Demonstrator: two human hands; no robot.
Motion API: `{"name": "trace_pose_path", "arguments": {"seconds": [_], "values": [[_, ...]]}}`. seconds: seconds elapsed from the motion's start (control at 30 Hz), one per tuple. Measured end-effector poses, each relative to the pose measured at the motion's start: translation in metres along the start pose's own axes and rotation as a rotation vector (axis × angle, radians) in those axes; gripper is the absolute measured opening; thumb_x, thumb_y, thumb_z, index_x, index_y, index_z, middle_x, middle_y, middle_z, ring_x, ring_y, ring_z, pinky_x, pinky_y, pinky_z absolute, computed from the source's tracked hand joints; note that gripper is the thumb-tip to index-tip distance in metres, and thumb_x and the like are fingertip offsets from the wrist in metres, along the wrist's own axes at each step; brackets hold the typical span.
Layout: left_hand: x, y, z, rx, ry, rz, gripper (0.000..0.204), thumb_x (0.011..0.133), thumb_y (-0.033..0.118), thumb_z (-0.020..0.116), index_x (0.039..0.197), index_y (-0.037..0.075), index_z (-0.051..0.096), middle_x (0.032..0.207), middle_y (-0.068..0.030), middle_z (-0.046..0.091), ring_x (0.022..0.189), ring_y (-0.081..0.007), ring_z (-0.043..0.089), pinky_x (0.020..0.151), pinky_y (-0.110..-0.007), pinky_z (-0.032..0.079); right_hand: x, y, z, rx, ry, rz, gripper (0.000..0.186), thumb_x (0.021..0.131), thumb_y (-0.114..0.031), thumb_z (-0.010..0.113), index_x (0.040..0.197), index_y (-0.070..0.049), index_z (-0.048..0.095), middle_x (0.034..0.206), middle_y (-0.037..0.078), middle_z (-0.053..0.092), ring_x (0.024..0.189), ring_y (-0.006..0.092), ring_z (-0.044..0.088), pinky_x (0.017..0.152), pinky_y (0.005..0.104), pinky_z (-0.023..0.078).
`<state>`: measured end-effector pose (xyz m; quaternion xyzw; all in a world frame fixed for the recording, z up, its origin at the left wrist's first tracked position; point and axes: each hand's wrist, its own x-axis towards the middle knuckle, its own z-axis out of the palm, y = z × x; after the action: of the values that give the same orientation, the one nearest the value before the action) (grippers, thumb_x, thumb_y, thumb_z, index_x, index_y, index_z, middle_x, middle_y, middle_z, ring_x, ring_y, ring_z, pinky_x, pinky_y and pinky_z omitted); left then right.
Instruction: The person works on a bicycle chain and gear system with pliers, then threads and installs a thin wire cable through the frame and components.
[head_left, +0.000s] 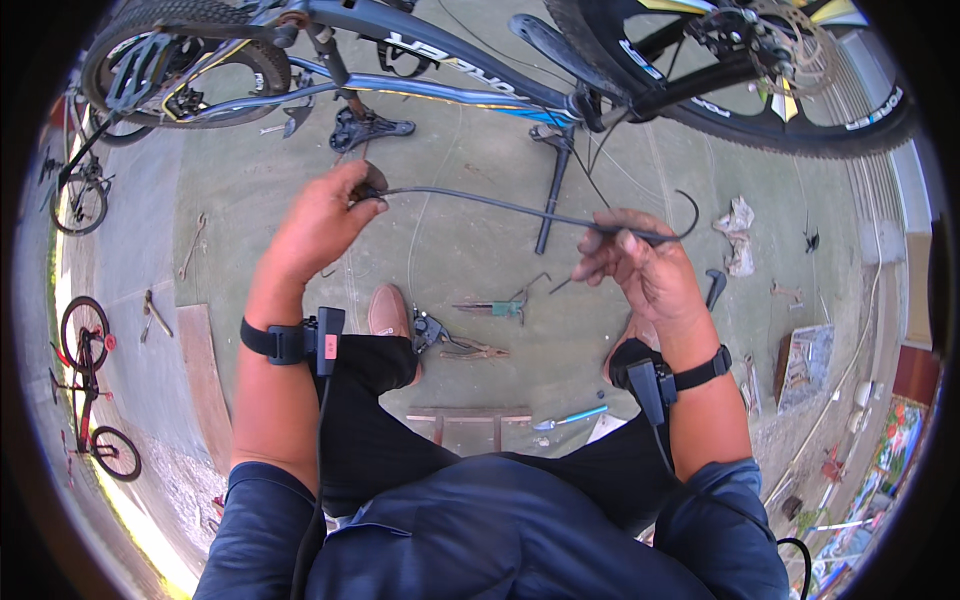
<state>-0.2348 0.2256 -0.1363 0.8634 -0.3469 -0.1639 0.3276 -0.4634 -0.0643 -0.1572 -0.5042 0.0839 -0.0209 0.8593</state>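
A black bicycle cable (500, 204) stretches between my hands, above the floor and in front of the bicycle. My left hand (330, 225) is closed, with thumb and fingers pinching its left end, where a small dark part is mostly hidden. The fingers of my right hand (645, 270) are curled around the cable farther along; its free end (695, 212) bends up in a hook beyond them. By the right fingertips a short thin dark rod (561, 287) shows; I cannot tell whether it is held. Beyond the hands lies the blue and black bicycle frame (460, 75).
A bicycle wheel (690, 125) and a stand leg (553, 195) are at the far side. Between my feet are pliers (470, 350), a green-handled tool (495, 308) and a blue-handled tool (572, 418). A white rag (738, 240) lies right; a red bicycle (90, 385) stands left.
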Motion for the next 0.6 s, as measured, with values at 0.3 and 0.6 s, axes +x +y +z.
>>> {"name": "trace_pose_path", "arguments": {"seconds": [0.3, 0.6], "values": [[0.002, -0.010, -0.003, -0.218, -0.040, -0.087, 0.024, 0.087, 0.001, 0.064, 0.111, -0.002, 0.061, 0.092, -0.0040, 0.064, 0.085, -0.0102, 0.059, 0.077, -0.027, 0.049, 0.007, 0.004, -0.005, 0.056, 0.190, -0.075, 0.041, 0.098, -0.030, 0.056, 0.125, 0.001, 0.056, 0.100, 0.013, 0.068, 0.087, 0.0280, 0.070, 0.068, 0.0309, 0.053], [0.003, 0.008, 0.004, -0.094, -0.055, 0.009, 0.017, 0.086, 0.000, 0.063, 0.104, -0.002, 0.063, 0.091, -0.0053, 0.062, 0.083, -0.0133, 0.058, 0.076, -0.027, 0.048, 0.010, 0.004, -0.010, -0.083, 0.372, -0.075, 0.038, 0.099, -0.033, 0.056, 0.120, -0.002, 0.060, 0.093, 0.008, 0.067, 0.083, 0.0240, 0.070, 0.067, 0.0283, 0.051]]}}
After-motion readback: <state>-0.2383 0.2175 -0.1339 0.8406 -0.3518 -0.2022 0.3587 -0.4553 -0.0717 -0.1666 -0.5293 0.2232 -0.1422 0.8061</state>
